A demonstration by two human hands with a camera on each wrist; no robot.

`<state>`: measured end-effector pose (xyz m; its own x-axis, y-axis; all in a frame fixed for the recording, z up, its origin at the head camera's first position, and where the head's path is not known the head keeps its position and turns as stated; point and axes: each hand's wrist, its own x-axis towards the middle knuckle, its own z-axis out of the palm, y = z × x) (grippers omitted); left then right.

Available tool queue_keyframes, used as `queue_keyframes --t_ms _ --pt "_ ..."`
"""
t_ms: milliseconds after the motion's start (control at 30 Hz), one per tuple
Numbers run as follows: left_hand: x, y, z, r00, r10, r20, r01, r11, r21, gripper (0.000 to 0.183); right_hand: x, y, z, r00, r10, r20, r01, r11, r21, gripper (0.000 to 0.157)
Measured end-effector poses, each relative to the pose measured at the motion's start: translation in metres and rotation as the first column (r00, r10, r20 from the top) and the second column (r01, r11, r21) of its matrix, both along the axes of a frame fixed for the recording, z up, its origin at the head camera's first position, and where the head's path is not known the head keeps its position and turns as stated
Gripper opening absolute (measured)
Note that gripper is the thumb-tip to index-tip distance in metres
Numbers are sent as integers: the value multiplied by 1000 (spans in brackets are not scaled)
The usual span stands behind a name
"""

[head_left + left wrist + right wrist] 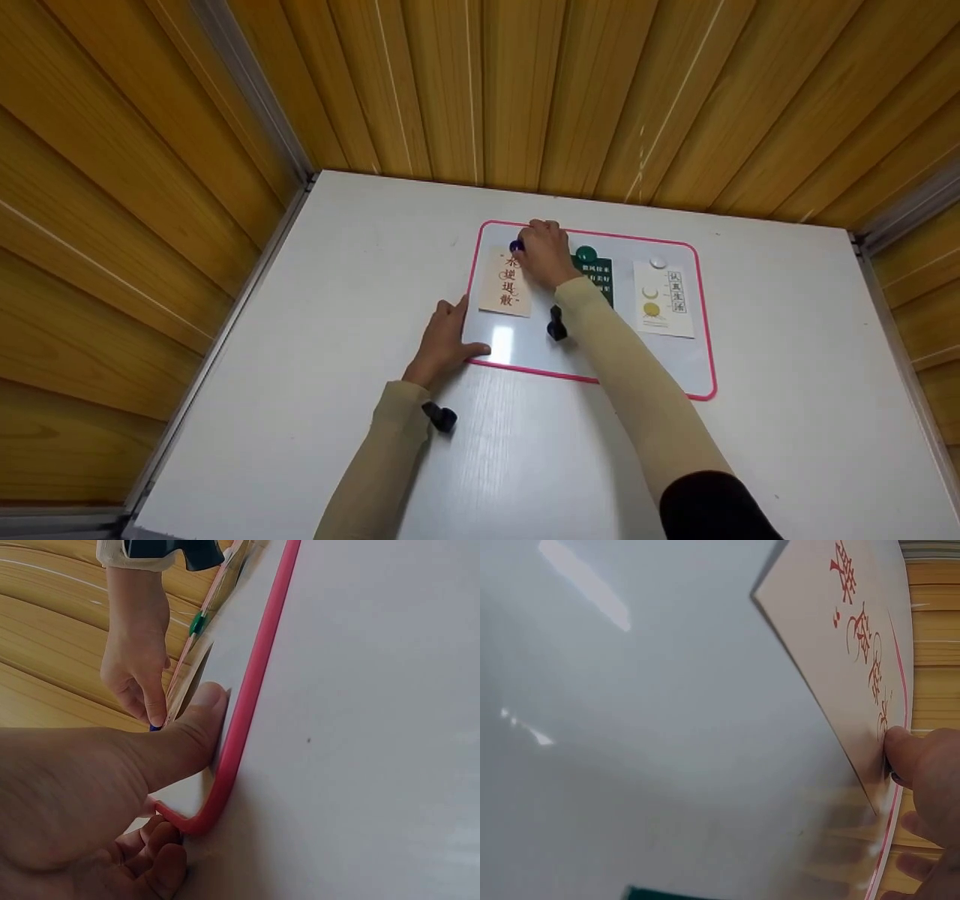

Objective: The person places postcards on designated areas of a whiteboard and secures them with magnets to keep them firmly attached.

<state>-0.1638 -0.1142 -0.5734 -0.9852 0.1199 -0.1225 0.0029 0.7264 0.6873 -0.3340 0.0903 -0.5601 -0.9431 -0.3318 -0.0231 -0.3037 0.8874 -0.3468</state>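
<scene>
A whiteboard (525,351) with a pink rim lies on the white table. My left hand (442,341) grips its near left corner, thumb on the face and fingers curled at the edge. At the far left, my right hand (546,251) pinches a dark blue round magnet (516,246) at the top of a cream card (504,289) with red characters. In the right wrist view, the thumb (901,750) presses at that card's top end, hiding most of the magnet. The right forearm partly covers a dark green card (602,274) under a green magnet (586,254).
On the board's right side lies a white card (664,304) with a yellow circle, a white magnet (658,262) at its top. Wooden slat walls (517,90) enclose the table (360,285) at the back and sides. A black wrist camera (441,417) sits on the left sleeve.
</scene>
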Motion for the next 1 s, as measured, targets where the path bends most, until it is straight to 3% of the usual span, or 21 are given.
queue_keyframes --t_ms 433,667,1000 --pt "0 1 -1 1000 -5 0 5 1000 -9 108 10 5 1 999 18 -32 -17 999 31 50" --pt "-1 0 -3 1000 5 11 -5 1000 -29 108 15 8 8 1000 8 -18 -7 1000 24 52" --pt "0 1 0 1000 -1 5 1 1000 -27 108 24 19 19 997 19 -75 -19 1000 -3 54"
